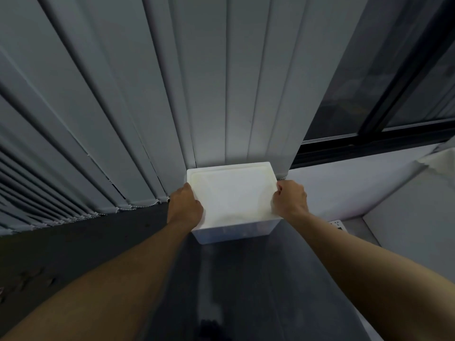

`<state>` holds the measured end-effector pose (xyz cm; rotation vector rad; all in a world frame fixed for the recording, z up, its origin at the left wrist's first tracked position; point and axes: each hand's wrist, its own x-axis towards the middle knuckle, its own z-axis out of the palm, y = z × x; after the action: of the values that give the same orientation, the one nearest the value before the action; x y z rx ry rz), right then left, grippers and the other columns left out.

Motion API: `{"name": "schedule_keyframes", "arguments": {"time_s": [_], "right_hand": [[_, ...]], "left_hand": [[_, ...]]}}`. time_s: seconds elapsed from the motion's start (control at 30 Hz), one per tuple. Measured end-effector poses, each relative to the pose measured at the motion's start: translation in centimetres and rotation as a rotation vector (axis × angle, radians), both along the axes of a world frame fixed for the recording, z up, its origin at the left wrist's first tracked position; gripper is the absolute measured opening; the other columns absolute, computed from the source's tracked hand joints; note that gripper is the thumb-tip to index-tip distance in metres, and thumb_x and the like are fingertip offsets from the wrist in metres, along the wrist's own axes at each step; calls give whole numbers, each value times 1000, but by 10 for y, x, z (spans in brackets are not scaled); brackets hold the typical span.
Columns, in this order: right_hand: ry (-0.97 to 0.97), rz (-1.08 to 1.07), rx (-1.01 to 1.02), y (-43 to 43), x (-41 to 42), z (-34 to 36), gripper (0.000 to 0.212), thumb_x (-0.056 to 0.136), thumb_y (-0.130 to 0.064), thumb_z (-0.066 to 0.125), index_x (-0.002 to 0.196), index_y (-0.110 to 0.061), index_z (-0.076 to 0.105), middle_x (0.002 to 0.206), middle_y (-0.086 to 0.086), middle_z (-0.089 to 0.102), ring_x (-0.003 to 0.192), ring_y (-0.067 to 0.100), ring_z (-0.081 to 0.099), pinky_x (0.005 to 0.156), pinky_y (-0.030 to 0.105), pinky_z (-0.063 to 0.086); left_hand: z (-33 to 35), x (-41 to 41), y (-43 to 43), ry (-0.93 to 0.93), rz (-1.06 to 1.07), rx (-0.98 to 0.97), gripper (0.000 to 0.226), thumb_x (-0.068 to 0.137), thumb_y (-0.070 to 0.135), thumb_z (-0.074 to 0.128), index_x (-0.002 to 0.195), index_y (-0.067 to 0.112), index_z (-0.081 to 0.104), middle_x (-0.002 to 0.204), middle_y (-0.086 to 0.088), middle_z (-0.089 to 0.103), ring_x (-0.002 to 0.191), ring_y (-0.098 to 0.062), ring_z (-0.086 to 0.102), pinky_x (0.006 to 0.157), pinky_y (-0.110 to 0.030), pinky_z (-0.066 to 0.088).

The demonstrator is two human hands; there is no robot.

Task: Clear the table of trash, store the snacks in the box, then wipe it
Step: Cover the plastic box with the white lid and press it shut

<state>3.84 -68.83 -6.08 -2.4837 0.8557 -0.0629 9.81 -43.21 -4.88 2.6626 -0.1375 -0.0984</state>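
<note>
A translucent white storage box (234,231) with a white lid (234,193) sits on the dark floor against the grey vertical blinds. My left hand (186,209) grips the lid's left edge. On the opposite edge my right hand (291,199) has its fingers curled over the lid. Both arms reach forward and down. What is inside the box shows only as faint dark shapes through the front wall.
Grey vertical blinds (123,119) hang behind and to the left. A dark-framed window (384,107) is at the upper right above a white wall (357,188). A wall socket (338,225) sits low by my right forearm. A white surface edge (438,163) shows at far right.
</note>
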Motion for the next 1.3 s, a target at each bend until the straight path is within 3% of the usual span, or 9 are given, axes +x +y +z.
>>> {"name": "schedule_keyframes", "arguments": {"time_s": [0.1, 0.3, 0.5, 0.6, 0.73, 0.87, 1.0, 1.1, 1.3], "right_hand": [[-19, 19, -22, -1, 2, -2, 15, 84, -12, 48, 79, -10, 63, 85, 8, 64, 76, 29, 59, 67, 37, 50], [-43, 31, -63, 1, 2, -5, 18, 83, -18, 53, 92, -12, 67, 92, 6, 67, 81, 28, 61, 74, 40, 55], [-10, 120, -234, 7, 6, -4, 36, 90, -21, 52, 123, -8, 57, 125, 12, 58, 113, 33, 52, 97, 45, 43], [-23, 247, -274, 9, 18, -14, 53, 95, -37, 51, 140, -10, 43, 144, 11, 49, 131, 31, 45, 111, 46, 37], [57, 406, -312, 13, 38, -19, 75, 97, -59, 36, 155, -14, 23, 164, 8, 19, 152, 29, 14, 123, 47, 16], [99, 418, -368, 22, 44, -30, 86, 93, -71, 18, 158, -16, 8, 167, 6, 2, 154, 25, -2, 124, 46, 5], [47, 379, -475, 25, 42, -42, 89, 93, -74, 10, 157, -13, 12, 166, 8, 10, 153, 28, 7, 122, 47, 10], [30, 370, -482, 28, 44, -44, 89, 93, -74, 10, 157, -13, 12, 166, 8, 11, 153, 28, 7, 122, 47, 10], [53, 356, -495, 29, 43, -43, 91, 92, -75, 5, 158, -13, 9, 167, 7, 8, 154, 28, 5, 123, 48, 10]], "left_hand": [[-2, 1, -1, -17, -8, 41, 18, 87, 5, 54, 103, -1, 55, 108, -19, 63, 106, -36, 57, 82, -41, 47], [2, -5, 0, -69, -58, 316, 27, 90, 19, 54, 112, 4, 57, 113, -13, 63, 107, -32, 58, 85, -41, 46], [0, 1, -3, -44, -104, 364, 34, 91, 22, 51, 121, 6, 50, 122, -12, 57, 111, -32, 55, 93, -41, 42], [-4, 12, -6, -65, -164, 337, 52, 94, 26, 46, 141, 4, 38, 145, -14, 43, 130, -32, 44, 107, -43, 34], [-18, 25, -16, -41, -278, 310, 71, 103, 39, 31, 158, 2, 7, 168, -14, 8, 155, -29, 8, 125, -43, 14], [-38, 25, -23, -30, -290, 372, 81, 103, 55, 17, 158, 0, -4, 168, -14, -7, 155, -27, -10, 126, -42, 2], [-48, 25, -24, -141, -270, 381, 86, 98, 59, 13, 158, -3, 7, 167, -18, 5, 155, -31, -1, 125, -45, 8], [-49, 27, -26, -134, -278, 386, 85, 100, 60, 20, 158, -2, 6, 168, -17, 1, 155, -31, -5, 125, -45, 6], [-45, 24, -27, -132, -277, 456, 86, 100, 62, 14, 158, 0, 3, 167, -18, -2, 155, -33, -7, 125, -47, 2]]}}
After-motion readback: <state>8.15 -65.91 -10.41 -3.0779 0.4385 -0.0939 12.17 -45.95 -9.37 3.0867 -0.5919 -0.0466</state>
